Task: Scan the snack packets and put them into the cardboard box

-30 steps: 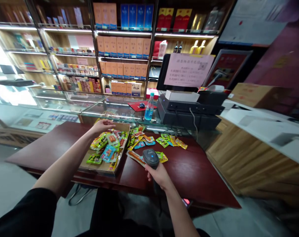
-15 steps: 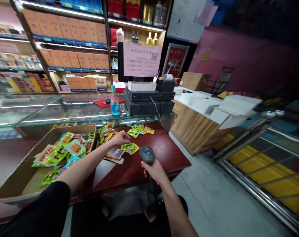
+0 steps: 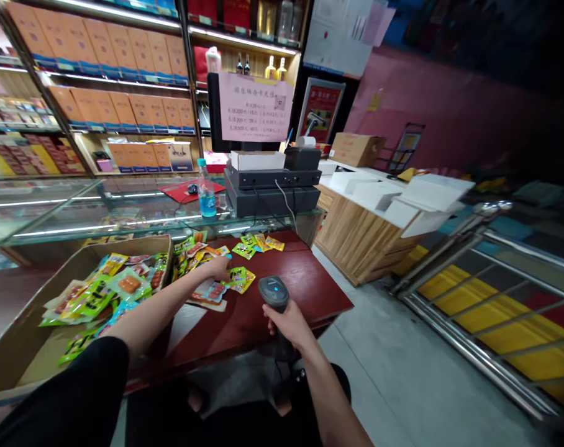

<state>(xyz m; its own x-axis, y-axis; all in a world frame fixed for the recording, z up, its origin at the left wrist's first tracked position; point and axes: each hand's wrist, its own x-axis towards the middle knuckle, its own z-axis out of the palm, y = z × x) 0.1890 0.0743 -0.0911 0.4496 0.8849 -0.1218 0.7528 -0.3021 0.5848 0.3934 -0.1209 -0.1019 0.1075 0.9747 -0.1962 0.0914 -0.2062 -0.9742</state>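
Observation:
My right hand (image 3: 286,323) is wrapped round the handle of a dark barcode scanner (image 3: 273,292), whose top shows a small blue light. It is held above the front of the dark red table (image 3: 282,273). My left hand (image 3: 218,268) reaches across to the packets, fingers bent down and pinched at the left edge of a small green snack packet (image 3: 238,277). The fingertips are partly hidden. A yellow packet (image 3: 248,283) lies beside it. Further snack packets (image 3: 191,254) are heaped behind my left wrist, and a few more (image 3: 258,244) lie towards the back.
At left stands an open cardboard box (image 3: 12,338) with several snack packets in it. Behind the table is a glass counter (image 3: 123,208) bearing a blue-drink bottle (image 3: 207,195) and a cash drawer (image 3: 272,200). A metal railing (image 3: 450,310) runs along the right.
My left hand has come down to the green packet, which has turned slightly. My right hand still holds the scanner in nearly the same place. The view has swung a little to the right.

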